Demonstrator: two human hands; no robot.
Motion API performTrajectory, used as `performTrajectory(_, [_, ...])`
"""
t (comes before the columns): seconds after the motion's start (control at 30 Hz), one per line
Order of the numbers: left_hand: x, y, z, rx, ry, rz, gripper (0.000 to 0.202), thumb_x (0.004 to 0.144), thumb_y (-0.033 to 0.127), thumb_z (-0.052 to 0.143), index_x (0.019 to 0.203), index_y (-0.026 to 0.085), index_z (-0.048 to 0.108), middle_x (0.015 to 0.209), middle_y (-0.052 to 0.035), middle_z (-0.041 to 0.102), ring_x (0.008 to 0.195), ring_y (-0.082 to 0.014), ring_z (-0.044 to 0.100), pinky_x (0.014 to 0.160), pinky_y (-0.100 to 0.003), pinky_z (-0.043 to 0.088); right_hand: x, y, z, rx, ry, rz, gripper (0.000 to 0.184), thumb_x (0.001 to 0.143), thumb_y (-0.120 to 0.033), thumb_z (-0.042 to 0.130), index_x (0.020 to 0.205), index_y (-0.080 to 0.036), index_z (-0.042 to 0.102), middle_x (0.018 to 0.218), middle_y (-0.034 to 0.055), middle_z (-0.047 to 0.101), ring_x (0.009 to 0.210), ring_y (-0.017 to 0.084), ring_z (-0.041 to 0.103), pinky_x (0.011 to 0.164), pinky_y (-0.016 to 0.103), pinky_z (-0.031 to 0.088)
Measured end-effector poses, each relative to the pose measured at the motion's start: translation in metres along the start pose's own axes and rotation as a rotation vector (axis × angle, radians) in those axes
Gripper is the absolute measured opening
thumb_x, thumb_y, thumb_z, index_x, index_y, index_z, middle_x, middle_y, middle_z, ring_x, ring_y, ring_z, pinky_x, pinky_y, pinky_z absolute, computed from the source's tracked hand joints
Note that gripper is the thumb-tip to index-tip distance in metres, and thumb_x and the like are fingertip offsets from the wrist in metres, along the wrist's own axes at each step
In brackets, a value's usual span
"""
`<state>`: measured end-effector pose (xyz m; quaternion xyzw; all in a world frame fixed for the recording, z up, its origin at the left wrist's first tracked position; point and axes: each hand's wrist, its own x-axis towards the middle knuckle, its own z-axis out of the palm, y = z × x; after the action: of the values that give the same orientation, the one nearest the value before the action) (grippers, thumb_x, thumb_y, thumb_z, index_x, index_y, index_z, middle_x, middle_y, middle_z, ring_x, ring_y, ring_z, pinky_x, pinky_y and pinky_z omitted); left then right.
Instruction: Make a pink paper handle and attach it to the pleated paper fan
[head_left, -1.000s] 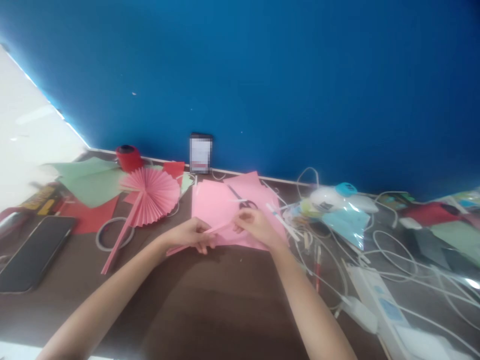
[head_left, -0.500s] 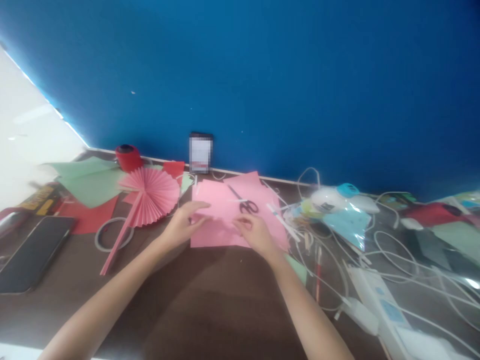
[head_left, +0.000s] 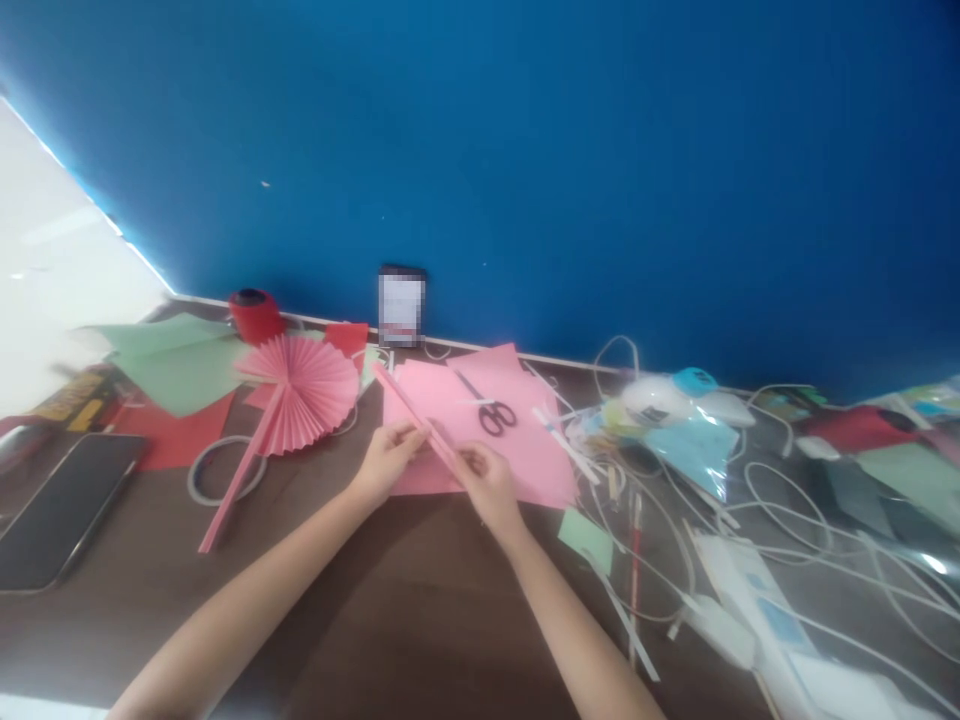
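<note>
Two hands on one folded pink paper strip, centre of frame.

Biggest first: pink paper sheets [head_left: 517,445] lie flat mid-frame on the brown table [head_left: 420,620], black-handled scissors [head_left: 491,410] on top. Pleated pink fan [head_left: 304,390] sits left of centre; dark phone [head_left: 64,505] at lower left. The strip [head_left: 416,415] runs diagonally over the sheets. Left hand [head_left: 390,460] pinches its middle; right hand [head_left: 487,480] pinches the lower end, fingers closed narrow on it. My read: light, thin, stiffened by folds, creases easily, so best gripped along the edges near both ends, lightly. Card at the blue wall [head_left: 401,305] is blurred out; no writing readable anywhere.
</note>
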<state>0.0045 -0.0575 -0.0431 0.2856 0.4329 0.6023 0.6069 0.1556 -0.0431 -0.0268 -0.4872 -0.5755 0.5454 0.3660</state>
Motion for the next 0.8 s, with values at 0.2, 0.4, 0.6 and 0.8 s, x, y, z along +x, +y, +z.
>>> performTrajectory(0.2, [-0.003,-0.001,-0.005,0.040,-0.062,-0.013,0.038,0.068,0.037,0.069,0.093,0.009,0.067,0.091,-0.0115,0.070,0.084,-0.0218,0.065,0.084,-0.035,0.049,0.002,0.000,-0.002,-0.195,-0.037,-0.127,0.015,0.075,-0.030,0.056,0.078,-0.016,0.061,0.073,0.0062,0.066,0.068,0.018,0.062,0.064,0.030,0.050])
performTrajectory(0.4, [-0.005,-0.001,-0.004,0.085,-0.060,-0.005,0.033,0.069,0.037,0.067,0.088,0.009,0.068,0.081,-0.0082,0.070,0.076,-0.0195,0.066,0.081,-0.033,0.049,-0.001,0.006,0.002,-0.382,0.023,-0.243,0.012,0.078,-0.026,0.052,0.078,-0.018,0.061,0.074,0.0062,0.067,0.067,0.018,0.062,0.064,0.030,0.050])
performTrajectory(0.6, [-0.004,-0.005,-0.004,0.126,-0.006,0.016,0.032,0.067,0.039,0.068,0.081,0.010,0.068,0.072,-0.0054,0.069,0.069,-0.0171,0.065,0.073,-0.029,0.051,-0.006,0.012,0.006,-0.793,0.097,-0.573,0.022,0.084,-0.018,0.041,0.077,-0.018,0.062,0.067,0.0053,0.062,0.062,0.016,0.058,0.061,0.027,0.046])
performTrajectory(0.8, [-0.003,-0.009,-0.003,0.038,-0.018,-0.011,0.033,0.067,0.038,0.069,0.084,0.010,0.067,0.076,-0.0059,0.069,0.072,-0.0168,0.064,0.073,-0.027,0.050,-0.010,0.018,0.006,-1.195,0.082,-0.894,0.030,0.086,-0.009,0.035,0.096,-0.012,0.064,0.083,0.0135,0.067,0.069,0.020,0.062,0.061,0.031,0.048])
